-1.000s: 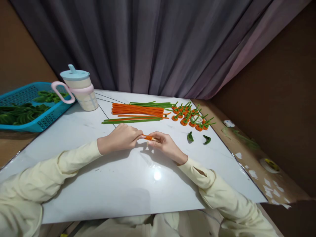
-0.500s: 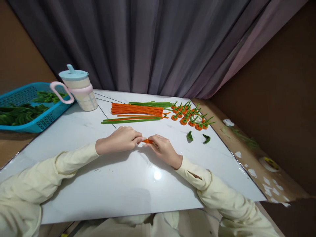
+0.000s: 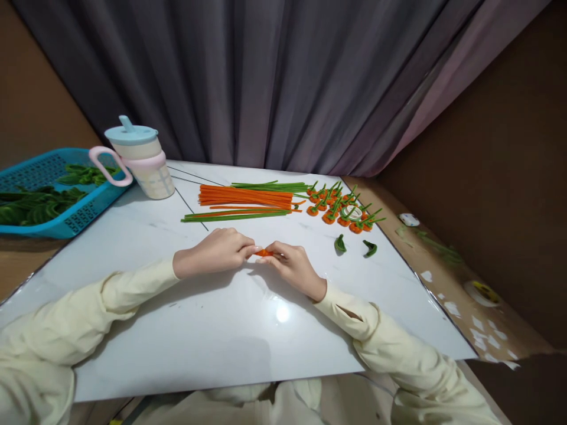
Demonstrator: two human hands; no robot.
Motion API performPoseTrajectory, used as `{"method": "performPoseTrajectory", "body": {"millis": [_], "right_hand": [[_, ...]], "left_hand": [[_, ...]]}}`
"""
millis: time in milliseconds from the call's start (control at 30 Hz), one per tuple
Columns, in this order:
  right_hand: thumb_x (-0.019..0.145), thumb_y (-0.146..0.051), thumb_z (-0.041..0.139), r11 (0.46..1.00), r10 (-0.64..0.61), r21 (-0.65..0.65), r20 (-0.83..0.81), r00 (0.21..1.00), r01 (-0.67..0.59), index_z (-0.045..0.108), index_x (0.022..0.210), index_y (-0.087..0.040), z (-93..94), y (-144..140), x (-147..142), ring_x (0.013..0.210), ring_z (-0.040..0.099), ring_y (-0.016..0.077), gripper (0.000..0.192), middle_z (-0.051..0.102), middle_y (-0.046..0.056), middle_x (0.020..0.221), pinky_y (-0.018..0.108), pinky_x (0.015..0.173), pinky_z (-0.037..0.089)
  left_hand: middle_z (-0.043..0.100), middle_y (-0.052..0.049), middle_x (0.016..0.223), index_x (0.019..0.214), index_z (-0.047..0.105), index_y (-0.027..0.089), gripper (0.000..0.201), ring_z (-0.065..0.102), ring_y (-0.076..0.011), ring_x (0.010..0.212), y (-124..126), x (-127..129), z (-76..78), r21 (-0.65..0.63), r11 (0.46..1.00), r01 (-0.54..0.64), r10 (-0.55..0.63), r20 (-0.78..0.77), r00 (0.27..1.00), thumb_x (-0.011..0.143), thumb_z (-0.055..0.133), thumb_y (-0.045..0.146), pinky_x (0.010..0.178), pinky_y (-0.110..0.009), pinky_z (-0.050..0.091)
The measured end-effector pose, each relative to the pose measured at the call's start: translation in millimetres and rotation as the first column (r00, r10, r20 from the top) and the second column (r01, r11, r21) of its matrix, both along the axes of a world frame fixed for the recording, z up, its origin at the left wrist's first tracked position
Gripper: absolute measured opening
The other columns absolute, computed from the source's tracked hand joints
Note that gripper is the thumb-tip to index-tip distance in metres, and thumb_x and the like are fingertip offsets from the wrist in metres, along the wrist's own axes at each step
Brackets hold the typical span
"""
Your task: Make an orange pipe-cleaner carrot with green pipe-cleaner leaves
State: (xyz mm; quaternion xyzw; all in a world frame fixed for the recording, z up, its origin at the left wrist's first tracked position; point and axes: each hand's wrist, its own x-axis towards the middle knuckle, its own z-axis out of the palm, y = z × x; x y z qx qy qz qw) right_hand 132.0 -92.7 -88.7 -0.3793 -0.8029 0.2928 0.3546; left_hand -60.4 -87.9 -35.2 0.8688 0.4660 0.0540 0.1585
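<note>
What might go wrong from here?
The small orange piece is pinched between the fingertips of the left hand and right hand, so it might slip.
The green strips lie just beyond the left hand; its knuckles could nudge them.
A sideways sweep of the right hand might scatter the two curled green pieces.

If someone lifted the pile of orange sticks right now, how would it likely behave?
The orange sticks would probably come apart, since no band shows around them. Each is likely light, being so thin. They may hold their shape more than flop, as they lie quite straight.
</note>
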Motion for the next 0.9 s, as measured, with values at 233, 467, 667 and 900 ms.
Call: {"method": "performPoseTrajectory", "body": {"millis": [233, 467, 667, 900], "right_hand": [[0.091, -0.017, 0.038, 0.925, -0.033, 0.377, 0.195, 0.980, -0.044, 0.054, 0.084, -0.018, -9.5, 9, 7, 0.066, 0.052, 0.0172, 0.017, 0.059, 0.005, 0.071, 0.027, 0.063, 0.039], [0.093, -0.017, 0.035, 0.813, -0.069, 0.566, 0.332, 0.941, -0.139, 0.056, 0.077, -0.017, -3.9, 12, 12, 0.063, 0.043, 0.0168, 0.027, 0.056, 0.004, 0.064, 0.028, 0.062, 0.031], [0.093, -0.025, 0.040, 0.832, -0.072, 0.531, 0.393, 0.916, -0.162, 0.059, 0.075, -0.016, 4.6, 10, 13, 0.062, 0.044, 0.0153, 0.028, 0.057, 0.003, 0.061, 0.029, 0.064, 0.028], [0.092, -0.024, 0.043, 0.794, -0.135, 0.574, 0.491, 0.861, -0.202, 0.059, 0.077, -0.016, 14.0, 10, 15, 0.065, 0.043, 0.0162, 0.025, 0.061, 0.003, 0.065, 0.031, 0.066, 0.024]], "left_hand": [[0.044, 0.002, 0.051, 0.058, 0.052, 0.016, 0.044, 0.038, -0.0110, 0.047, 12, -6, -0.6, -0.301, 0.953, 0.019, 0.056, 0.237, 0.970, 0.088, 0.037, 0.045, 0.048, -0.022, 0.031], [0.033, 0.004, 0.046, 0.059, 0.056, 0.017, 0.044, 0.030, -0.0105, 0.043, 12, -7, 4.1, -0.434, 0.901, 0.016, 0.102, 0.248, 0.963, 0.085, 0.042, 0.049, 0.044, -0.023, 0.025], [0.052, 0.002, 0.056, 0.074, 0.064, 0.016, 0.042, 0.043, -0.0115, 0.051, 7, -4, 2.7, -0.274, 0.961, 0.025, 0.054, 0.277, 0.959, 0.087, 0.042, 0.050, 0.049, -0.021, 0.032], [0.070, 0.001, 0.079, 0.105, 0.066, 0.026, 0.033, 0.059, -0.0140, 0.065, -5, -1, 0.5, -0.079, 0.997, 0.017, 0.004, 0.254, 0.967, 0.089, 0.045, 0.044, 0.060, -0.021, 0.038]]}}
